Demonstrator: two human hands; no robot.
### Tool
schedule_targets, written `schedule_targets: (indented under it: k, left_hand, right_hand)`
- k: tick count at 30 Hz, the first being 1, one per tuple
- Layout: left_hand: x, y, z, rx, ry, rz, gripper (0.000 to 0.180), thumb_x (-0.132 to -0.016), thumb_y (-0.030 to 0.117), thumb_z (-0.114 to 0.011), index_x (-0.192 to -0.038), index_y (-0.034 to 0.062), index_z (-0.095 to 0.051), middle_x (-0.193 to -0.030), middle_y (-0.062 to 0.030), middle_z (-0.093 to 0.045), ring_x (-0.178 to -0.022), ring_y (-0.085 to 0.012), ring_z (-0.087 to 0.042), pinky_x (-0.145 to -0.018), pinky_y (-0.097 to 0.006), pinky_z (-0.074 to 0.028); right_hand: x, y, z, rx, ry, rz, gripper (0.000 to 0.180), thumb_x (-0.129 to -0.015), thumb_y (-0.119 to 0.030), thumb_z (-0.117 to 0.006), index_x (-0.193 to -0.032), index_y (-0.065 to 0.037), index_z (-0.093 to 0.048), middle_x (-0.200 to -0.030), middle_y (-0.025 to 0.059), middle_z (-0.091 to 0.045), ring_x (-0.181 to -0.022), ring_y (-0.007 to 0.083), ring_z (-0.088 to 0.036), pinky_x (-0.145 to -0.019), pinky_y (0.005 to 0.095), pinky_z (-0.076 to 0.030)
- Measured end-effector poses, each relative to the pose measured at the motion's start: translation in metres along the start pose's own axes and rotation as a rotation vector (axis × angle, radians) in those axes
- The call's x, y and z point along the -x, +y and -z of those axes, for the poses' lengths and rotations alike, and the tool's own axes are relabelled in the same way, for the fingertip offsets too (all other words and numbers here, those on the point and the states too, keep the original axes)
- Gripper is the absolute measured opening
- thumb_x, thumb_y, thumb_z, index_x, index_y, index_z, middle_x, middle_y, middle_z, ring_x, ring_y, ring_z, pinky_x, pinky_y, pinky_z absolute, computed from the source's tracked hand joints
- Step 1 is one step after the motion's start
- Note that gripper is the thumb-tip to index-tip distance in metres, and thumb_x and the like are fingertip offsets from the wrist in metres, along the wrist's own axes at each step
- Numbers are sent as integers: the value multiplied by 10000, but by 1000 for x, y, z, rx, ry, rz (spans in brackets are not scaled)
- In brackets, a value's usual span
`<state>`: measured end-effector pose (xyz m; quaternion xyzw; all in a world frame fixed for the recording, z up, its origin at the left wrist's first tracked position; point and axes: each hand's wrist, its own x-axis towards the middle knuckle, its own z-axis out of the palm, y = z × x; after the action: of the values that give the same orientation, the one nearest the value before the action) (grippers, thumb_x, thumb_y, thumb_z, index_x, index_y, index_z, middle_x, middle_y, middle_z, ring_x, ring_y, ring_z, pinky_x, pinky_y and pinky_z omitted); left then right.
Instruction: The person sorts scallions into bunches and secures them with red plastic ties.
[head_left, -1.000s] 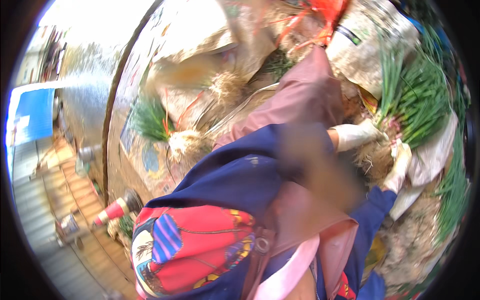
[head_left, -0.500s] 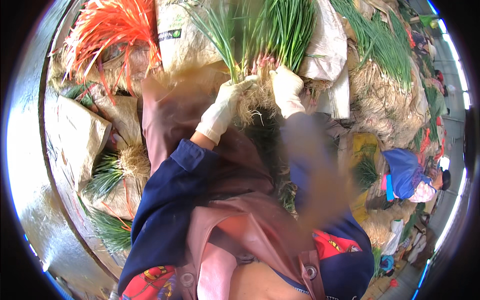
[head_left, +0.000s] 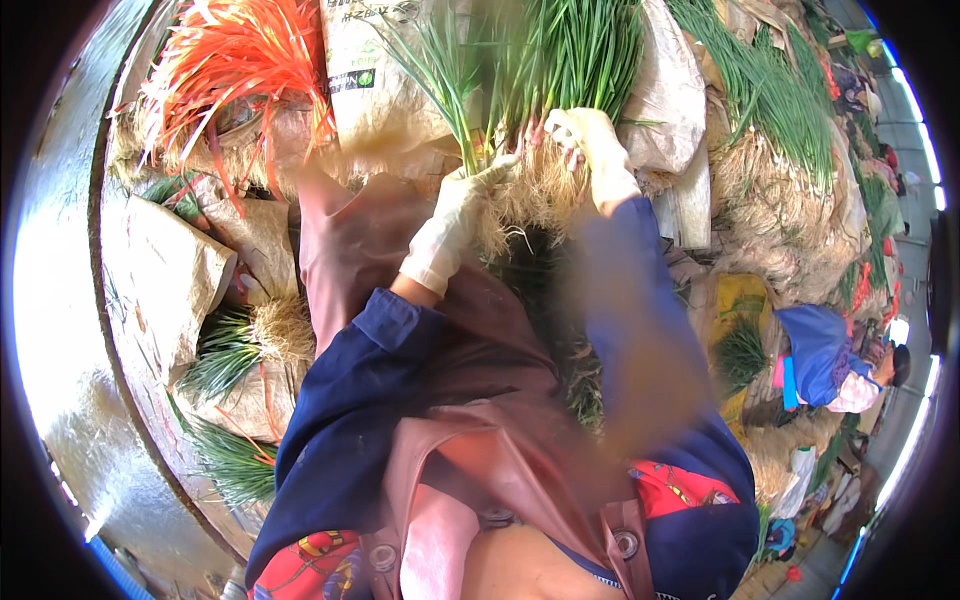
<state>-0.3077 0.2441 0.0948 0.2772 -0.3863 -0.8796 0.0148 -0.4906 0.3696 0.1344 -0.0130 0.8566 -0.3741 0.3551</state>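
**Scallion bundle, both hands at the root end**

Head view: scallions (head_left: 520, 80) stand as a thick bunch at top centre, green tops fanning up and away, pale stalks running down into a shaggy straw-coloured root mass (head_left: 530, 200). The bunch sits among sacks (head_left: 660, 100) and more heaps of greens (head_left: 780, 110), w/ a spray of orange plastic ties (head_left: 230, 60) to its left.

Handling, as a judgement: light per stalk but bulky as a bunch; leaves soft, bend and bruise easily, prob. damp and a bit slick. The white stalk just above the roots is the firmest part, so that's the place to take hold. Roots are wiry and loose, poor purchase; tops would crease or snap.

Left hand (head_left: 455, 215), in a pale glove, comes up from the blue sleeve (head_left: 350, 400) and meets the bunch at its lower left, fingers (head_left: 495, 170) curled partway round the stalks where they join the roots. Grip looks closed on the stalks, tho the far side of the hand is hidden.

Right hand (head_left: 590, 140), also gloved, is at the right flank of the same bunch, slightly higher, fingers bent in against the stalks. Touching for sure; whether it clamps or only steadies, can't tell. Right forearm is motion-blurred.

A pink apron (head_left: 470, 470) fills the lower frame. Another person in blue (head_left: 825, 345) crouches well apart at right.
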Motion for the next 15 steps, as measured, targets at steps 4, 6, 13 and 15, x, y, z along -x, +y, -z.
schedule_targets:
  k: [4,6,13,15]
  left_hand:
    - [-3,3,4,-97,-8,88,310,-882,192,-729,-1141,25,-700,-1033,-43,-718,-830,-60,-625,-633,-133,-458]
    - [-5,7,6,-13,94,26,319,-871,190,-743,-1132,14,-698,-1025,-56,-720,-802,-71,-639,-639,-111,-470]
    - [0,29,15,-106,5,-47,371,-840,236,-781,-1168,75,-713,-757,55,-603,-602,-17,-467,-522,-167,-314]
    - [1,30,12,-129,104,-17,312,-836,267,-790,-1072,70,-737,-702,63,-571,-569,-19,-460,-515,-185,-330]
  right_hand:
    - [74,55,-18,-451,-346,438,290,-925,-340,-605,-885,-76,-717,-798,56,-677,-755,138,-613,-708,280,-491]
    - [105,76,-28,-293,-589,369,270,-960,-276,-557,-923,-60,-716,-816,62,-693,-756,168,-643,-726,314,-516]
    - [43,24,-46,698,265,231,467,-915,-544,-571,-882,-94,-690,-743,78,-689,-734,281,-672,-699,386,-514]
    - [29,10,-61,1036,362,277,410,-907,-502,-595,-859,-102,-673,-724,79,-678,-724,266,-677,-662,385,-516]
